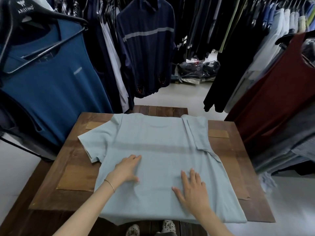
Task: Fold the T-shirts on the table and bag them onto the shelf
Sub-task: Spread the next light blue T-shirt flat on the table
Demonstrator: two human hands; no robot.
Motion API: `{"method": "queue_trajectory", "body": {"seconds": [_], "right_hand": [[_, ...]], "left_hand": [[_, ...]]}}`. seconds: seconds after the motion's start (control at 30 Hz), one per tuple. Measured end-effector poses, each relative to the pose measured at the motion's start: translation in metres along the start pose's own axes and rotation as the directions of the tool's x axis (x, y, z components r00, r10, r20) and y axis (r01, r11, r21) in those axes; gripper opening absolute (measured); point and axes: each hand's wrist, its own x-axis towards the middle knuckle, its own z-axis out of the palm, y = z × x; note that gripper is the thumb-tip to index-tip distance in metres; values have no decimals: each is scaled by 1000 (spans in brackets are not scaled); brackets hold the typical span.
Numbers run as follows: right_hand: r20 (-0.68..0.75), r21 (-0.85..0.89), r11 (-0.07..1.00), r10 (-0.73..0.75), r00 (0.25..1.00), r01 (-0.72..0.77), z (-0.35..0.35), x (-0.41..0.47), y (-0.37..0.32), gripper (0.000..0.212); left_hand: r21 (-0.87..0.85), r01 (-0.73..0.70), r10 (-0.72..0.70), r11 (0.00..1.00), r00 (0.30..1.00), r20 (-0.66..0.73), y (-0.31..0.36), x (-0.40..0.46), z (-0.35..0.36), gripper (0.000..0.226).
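A pale blue T-shirt point(158, 138) lies flat on the wooden table point(238, 167), collar at the far edge, hem hanging a little over the near edge. Its right sleeve is folded inward onto the body; its left sleeve lies spread out. My left hand point(127, 169) rests flat on the lower left of the shirt with straight fingers. My right hand point(192, 188) presses flat on the lower middle of the shirt, fingers spread.
Racks of hanging clothes crowd both sides: a blue shirt on a black hanger point(46, 79) at the left, a dark red top point(276, 92) at the right, navy garments point(146, 48) behind. Bagged clothes point(197, 68) lie on the floor beyond.
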Motion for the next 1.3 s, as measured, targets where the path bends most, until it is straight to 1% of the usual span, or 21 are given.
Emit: {"method": "queue_trajectory", "body": {"seconds": [0.07,0.13,0.17,0.23,0.33,0.4,0.5,0.57,0.63,0.7,0.73,0.8,0.83,0.9,0.97,1.03,1.1,1.17,1.2,1.27,1.3], "right_hand": [[-31,-15,1000,-28,999,28,-11,2,-7,53],[-130,-8,998,-59,990,59,-31,10,-12,44],[-132,6,998,-64,989,66,-41,14,-13,38],[-139,118,990,-61,988,77,-53,33,-13,27],[-226,205,966,-112,968,160,-47,57,-7,35],[-110,257,958,-106,988,131,-33,72,3,47],[-118,217,964,-127,985,151,-35,80,19,64],[-108,195,980,-14,994,35,-37,81,41,76],[-156,243,958,193,969,-152,-34,85,69,89],[-210,297,918,331,920,-262,-35,88,88,75],[-199,305,901,377,905,-308,-38,91,92,63],[-172,300,873,446,878,-385,-45,98,89,55],[-209,304,877,443,872,-373,-51,102,85,54],[-250,288,926,320,914,-246,-55,109,80,53],[-176,242,954,224,959,-178,-51,113,84,53],[-102,281,916,326,940,-287,-52,116,98,53],[-88,439,805,480,873,-399,-58,117,111,59],[-72,594,675,587,806,-438,-66,118,117,68],[-95,628,650,609,787,-428,-70,119,118,72],[-207,594,715,579,789,-369,-75,119,119,76],[-251,546,772,521,816,-325,-75,119,119,76]], "left_hand": [[54,19,-18,998,1000,-26,9,-2,-12,79],[83,54,-46,995,994,-96,21,0,-27,65],[83,55,-44,995,990,-132,26,2,-31,67],[28,27,-23,999,990,-140,36,10,-33,85],[-77,-20,20,997,1000,-4,41,17,-24,113],[-79,-16,20,997,998,53,41,20,-20,117],[-81,-6,14,997,996,90,40,22,-22,119],[-79,-6,13,997,995,96,40,21,-23,119],[-68,-6,12,998,996,93,40,19,-23,118],[-59,-9,15,998,995,96,40,18,-22,117],[-58,-10,16,998,995,100,40,18,-22,117],[-55,-11,17,998,994,110,40,19,-23,117],[-56,-11,17,998,993,116,40,18,-23,117],[-58,-9,17,998,992,127,41,18,-25,116],[-60,-8,16,998,990,137,41,17,-26,116],[-57,-6,14,998,990,142,41,17,-26,116],[-50,-6,13,999,990,142,41,17,-26,117],[-46,-5,11,999,990,143,41,17,-26,116],[-46,-4,11,999,990,144,41,18,-26,116],[-44,-3,10,999,989,149,41,18,-27,117],[-42,-2,8,999,988,152,41,18,-27,117]]}}
